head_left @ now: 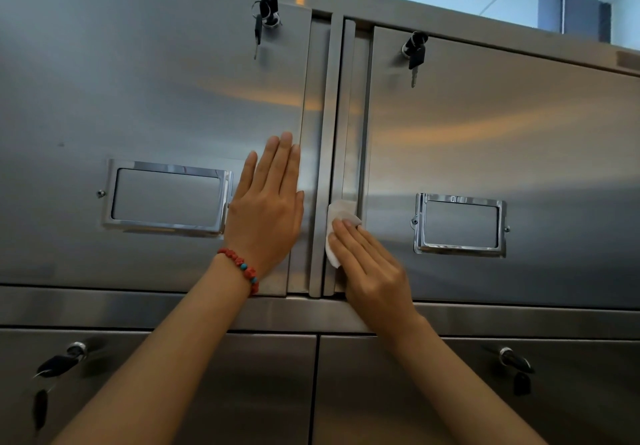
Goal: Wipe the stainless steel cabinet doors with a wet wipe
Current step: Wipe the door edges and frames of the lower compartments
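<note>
Keys [265, 17] hang from a lock above the left hand [268, 209], which lies flat with straight, closed fingers on the left cabinet door [156, 98], just right of a chrome label frame [166, 197]. Across the centre post [320, 167] from that frame, the right hand [369, 268] presses the wet wipe [337, 216] with straight fingers against the right door's [502, 126] edge, the wipe showing past the fingertips [341, 225].

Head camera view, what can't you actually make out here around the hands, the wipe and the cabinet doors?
- Wet wipe: mostly hidden under the right hand; its full extent is unclear.
- Upper left door: cut off by the left frame edge.
- Upper right door: cut off by the right edge.
- Lower doors: crossed by both forearms, cut off at the bottom.
- Left hand: lies flat, covering the steel beneath.
</note>
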A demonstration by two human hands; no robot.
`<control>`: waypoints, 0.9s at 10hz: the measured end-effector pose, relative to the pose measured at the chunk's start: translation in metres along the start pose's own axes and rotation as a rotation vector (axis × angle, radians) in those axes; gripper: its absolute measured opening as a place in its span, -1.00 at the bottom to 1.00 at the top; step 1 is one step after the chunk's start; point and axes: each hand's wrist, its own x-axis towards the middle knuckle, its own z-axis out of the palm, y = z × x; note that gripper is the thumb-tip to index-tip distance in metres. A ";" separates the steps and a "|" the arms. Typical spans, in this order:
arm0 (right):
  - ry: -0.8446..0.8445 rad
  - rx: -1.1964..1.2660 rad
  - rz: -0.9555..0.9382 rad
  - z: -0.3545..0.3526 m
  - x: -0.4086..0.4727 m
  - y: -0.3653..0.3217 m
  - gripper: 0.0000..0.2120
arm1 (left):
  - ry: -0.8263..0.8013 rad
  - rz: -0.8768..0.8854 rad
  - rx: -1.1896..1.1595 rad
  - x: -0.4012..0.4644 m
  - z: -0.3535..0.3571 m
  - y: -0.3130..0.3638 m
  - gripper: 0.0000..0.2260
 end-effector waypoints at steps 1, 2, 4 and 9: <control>-0.025 -0.007 -0.037 -0.005 -0.003 0.000 -0.65 | -0.007 -0.004 0.002 0.000 -0.001 0.000 -0.51; -0.014 -0.018 -0.009 -0.003 0.005 0.002 -0.66 | 0.001 -0.002 -0.009 0.000 -0.002 0.001 -0.51; 0.053 -0.019 0.022 0.003 -0.002 -0.004 -0.77 | 0.009 0.001 -0.004 0.000 -0.001 0.000 -0.51; -0.047 -0.005 -0.033 -0.003 -0.026 -0.013 -0.65 | 0.006 0.003 -0.007 0.000 -0.001 -0.001 -0.51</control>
